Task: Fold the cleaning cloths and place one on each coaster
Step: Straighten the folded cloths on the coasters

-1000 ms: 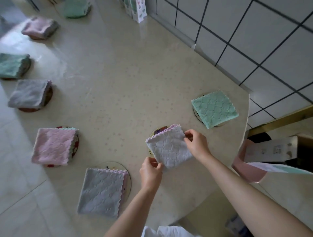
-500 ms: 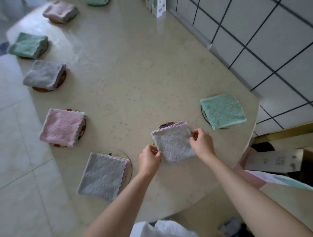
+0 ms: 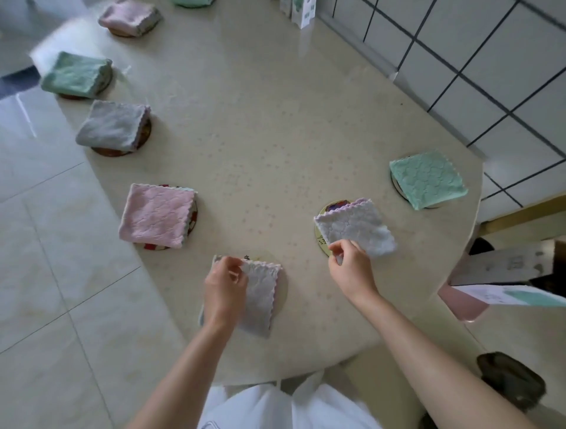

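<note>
Cloths being nudged square onto coasters: right hand (image 3: 352,269) pinching white cloth (image 3: 356,228), left hand (image 3: 225,286) pinching grey cloth (image 3: 260,298).

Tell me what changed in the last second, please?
The left hand let go of the white cloth and moved left to pinch the grey cloth. The right hand shifted to the white cloth's near corner. Other cloths stayed on their coasters.

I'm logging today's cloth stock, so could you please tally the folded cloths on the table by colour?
Green: 3, the last cut off at the top edge
Pink: 2
Grey: 2
White: 1
Total: 8
</note>
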The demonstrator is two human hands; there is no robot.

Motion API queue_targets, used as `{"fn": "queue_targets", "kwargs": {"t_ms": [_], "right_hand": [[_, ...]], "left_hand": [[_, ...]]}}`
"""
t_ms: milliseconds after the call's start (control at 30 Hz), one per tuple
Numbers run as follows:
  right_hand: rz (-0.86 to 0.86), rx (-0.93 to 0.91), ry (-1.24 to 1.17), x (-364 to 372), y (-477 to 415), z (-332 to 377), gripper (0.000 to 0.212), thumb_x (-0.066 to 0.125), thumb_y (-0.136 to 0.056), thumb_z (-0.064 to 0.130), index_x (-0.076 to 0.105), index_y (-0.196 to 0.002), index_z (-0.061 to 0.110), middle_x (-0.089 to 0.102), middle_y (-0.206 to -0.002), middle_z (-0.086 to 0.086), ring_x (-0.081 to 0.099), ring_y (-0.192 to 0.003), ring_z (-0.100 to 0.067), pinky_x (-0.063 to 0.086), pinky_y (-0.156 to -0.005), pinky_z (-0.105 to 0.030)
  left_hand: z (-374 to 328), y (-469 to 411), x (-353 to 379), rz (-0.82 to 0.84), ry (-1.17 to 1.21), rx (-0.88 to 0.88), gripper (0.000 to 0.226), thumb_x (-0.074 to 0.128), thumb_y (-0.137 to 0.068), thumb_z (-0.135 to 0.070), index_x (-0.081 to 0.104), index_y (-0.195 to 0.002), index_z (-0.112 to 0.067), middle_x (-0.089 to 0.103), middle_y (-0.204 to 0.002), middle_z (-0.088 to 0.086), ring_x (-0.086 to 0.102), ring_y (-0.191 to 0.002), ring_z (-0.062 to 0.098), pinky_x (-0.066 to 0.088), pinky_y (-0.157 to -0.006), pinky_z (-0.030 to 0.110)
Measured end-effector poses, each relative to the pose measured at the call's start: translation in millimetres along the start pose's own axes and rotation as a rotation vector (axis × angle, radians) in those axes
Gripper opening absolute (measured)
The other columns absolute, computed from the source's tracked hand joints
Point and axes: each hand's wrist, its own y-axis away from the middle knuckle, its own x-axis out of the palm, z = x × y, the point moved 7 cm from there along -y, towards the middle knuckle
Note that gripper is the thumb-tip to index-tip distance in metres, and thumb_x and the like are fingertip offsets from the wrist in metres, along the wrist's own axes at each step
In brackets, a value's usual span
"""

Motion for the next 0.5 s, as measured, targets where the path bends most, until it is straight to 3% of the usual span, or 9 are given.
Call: {"fn": "queue_targets", "kwargs": {"t_ms": [167,400,500], "right_hand": [[0.045,0.256,-0.134,52.3,51.3,21.3,0.018,0.056,-0.084,0.008,0.064,-0.101,0.008,0.067,-0.095,-0.005,0.060,-0.084,-0.017,0.038,-0.074,-0.019],[0.136,0.550,-0.238,102.7,97.2,32.8,0.027,0.064,-0.081,0.018,0.062,-0.107,0.011,0.066,-0.100,-0.004,0.062,-0.096,-0.023,0.051,-0.085,-0.033],[0.093,0.610,-0.304,106.6,104.5,39.8,0.020,0.064,-0.080,0.019,0.064,-0.097,0.007,0.067,-0.094,-0.010,0.062,-0.091,-0.028,0.053,-0.078,-0.037]], "left_hand": [[50.0,0.0,-31.7,0.084,-0.099,0.071,0.022,0.065,-0.075,0.000,0.065,-0.093,-0.011,0.055,-0.090,0.004,0.055,-0.083,0.026,0.047,-0.075,0.035],[81.3,-0.8,-36.4,0.294,-0.041,-0.118,0.020,0.068,-0.081,-0.016,0.056,-0.096,-0.014,0.061,-0.093,0.003,0.057,-0.086,0.022,0.046,-0.075,0.032],[86.4,-0.4,-33.7,0.366,-0.059,-0.231,0.017,0.066,-0.080,-0.022,0.058,-0.091,-0.011,0.063,-0.086,0.004,0.059,-0.079,0.020,0.043,-0.064,0.029]]}}
